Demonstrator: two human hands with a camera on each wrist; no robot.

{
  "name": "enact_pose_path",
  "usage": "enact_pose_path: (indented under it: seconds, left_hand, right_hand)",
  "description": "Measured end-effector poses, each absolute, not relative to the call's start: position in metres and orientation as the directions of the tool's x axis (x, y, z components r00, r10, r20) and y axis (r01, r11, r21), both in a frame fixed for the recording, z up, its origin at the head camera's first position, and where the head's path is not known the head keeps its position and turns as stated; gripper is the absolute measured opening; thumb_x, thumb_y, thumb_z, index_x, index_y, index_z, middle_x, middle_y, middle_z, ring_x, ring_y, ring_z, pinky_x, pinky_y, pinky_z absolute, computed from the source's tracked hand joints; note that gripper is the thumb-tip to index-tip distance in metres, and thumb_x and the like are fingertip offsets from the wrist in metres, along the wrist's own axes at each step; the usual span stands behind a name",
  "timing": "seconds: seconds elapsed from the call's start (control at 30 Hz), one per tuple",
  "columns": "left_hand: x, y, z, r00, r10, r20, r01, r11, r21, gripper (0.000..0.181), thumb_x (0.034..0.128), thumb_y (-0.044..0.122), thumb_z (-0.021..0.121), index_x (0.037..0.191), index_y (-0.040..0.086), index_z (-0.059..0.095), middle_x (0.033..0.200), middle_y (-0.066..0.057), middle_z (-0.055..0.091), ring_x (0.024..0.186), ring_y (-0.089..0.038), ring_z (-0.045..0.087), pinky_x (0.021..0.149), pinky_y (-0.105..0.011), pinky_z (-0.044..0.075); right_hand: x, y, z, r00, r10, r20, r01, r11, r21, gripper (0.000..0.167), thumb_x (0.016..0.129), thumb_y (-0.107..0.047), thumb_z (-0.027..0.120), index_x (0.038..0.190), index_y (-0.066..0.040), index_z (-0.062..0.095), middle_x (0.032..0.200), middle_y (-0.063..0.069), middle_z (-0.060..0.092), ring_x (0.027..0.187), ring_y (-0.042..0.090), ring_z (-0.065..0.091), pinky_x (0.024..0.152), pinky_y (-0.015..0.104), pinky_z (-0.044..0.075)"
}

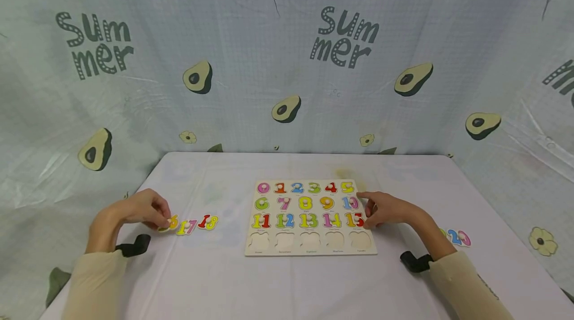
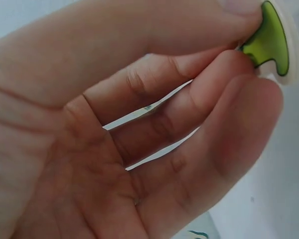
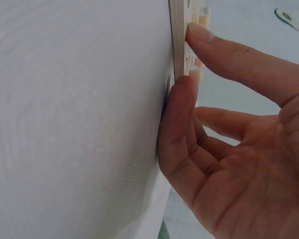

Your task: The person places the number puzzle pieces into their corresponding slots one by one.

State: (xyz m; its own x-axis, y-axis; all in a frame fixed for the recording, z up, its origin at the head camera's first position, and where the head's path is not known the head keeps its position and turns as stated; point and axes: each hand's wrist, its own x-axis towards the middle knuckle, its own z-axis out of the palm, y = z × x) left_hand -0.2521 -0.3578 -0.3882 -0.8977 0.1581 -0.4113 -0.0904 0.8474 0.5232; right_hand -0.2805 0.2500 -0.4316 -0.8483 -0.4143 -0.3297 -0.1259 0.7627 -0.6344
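Observation:
My left hand [image 1: 144, 209] pinches a yellow number 16 piece [image 1: 172, 222] between thumb and fingers at the left of the table; the left wrist view shows only a small green-yellow part [image 2: 270, 42] of a piece at the fingertips. Beside it lie a number 17 piece [image 1: 186, 227] and a number 18 piece [image 1: 208, 222]. A wooden number puzzle board [image 1: 287, 254] lies flat in the middle, with 0 to 15 in their places above a bottom row of bare recesses. Against the board's right edge [image 3: 178, 42] rests my right hand [image 1: 387, 209], its thumb and fingers spread along that side.
On the right, partly behind the right forearm, lies a blue and pink number 20 piece [image 1: 458, 238] with a bit of another piece beside it. A white cloth covers the table [image 1: 215, 280]. A printed curtain [image 1: 242, 51] hangs behind and at both sides.

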Motion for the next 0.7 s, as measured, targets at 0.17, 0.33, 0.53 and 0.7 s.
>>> enact_pose_path:
  seconds: [0.17,0.33,0.53,0.7]
  left_hand:
    - [-0.250,-0.349,-0.379,-0.907,0.172,-0.384,-0.061,0.849,0.524,0.016,0.0844,0.012,0.082,0.088,0.001,0.071,0.082,-0.004,0.069,0.074,-0.018,0.063,0.075,-0.033,0.060]
    - [-0.247,-0.339,-0.374,-0.909,0.212,-0.359,-0.013,0.847,0.532,0.015,0.0841,0.011,0.082,0.086,0.002,0.071,0.080,-0.004,0.067,0.072,-0.018,0.063,0.073,-0.033,0.059]
    - [-0.246,-0.322,-0.371,-0.899,0.281,-0.335,0.057,0.834,0.548,0.012,0.0822,0.009,0.081,0.084,0.003,0.070,0.078,-0.003,0.067,0.070,-0.017,0.062,0.070,-0.033,0.058]
    - [-0.247,-0.306,-0.371,-0.885,0.336,-0.323,0.099,0.812,0.575,0.011,0.0798,0.007,0.080,0.081,0.004,0.069,0.075,-0.002,0.065,0.067,-0.017,0.061,0.069,-0.035,0.057]
  right_hand:
    - [-0.281,0.250,-0.432,-0.848,-0.418,-0.327,-0.131,0.761,-0.635,0.088,0.081,-0.009,0.083,0.154,0.007,0.037,0.094,0.009,0.056,0.082,0.020,0.055,0.071,0.032,0.050]
    - [-0.281,0.250,-0.434,-0.847,-0.420,-0.326,-0.131,0.758,-0.639,0.088,0.081,-0.009,0.083,0.154,0.008,0.037,0.094,0.009,0.056,0.082,0.020,0.055,0.071,0.032,0.050]
    - [-0.281,0.250,-0.434,-0.845,-0.424,-0.326,-0.133,0.757,-0.639,0.089,0.081,-0.010,0.083,0.154,0.008,0.037,0.094,0.009,0.056,0.083,0.020,0.055,0.071,0.032,0.050]
    - [-0.281,0.250,-0.434,-0.844,-0.426,-0.325,-0.136,0.757,-0.639,0.089,0.081,-0.011,0.083,0.155,0.008,0.036,0.095,0.009,0.057,0.083,0.020,0.055,0.072,0.032,0.050]
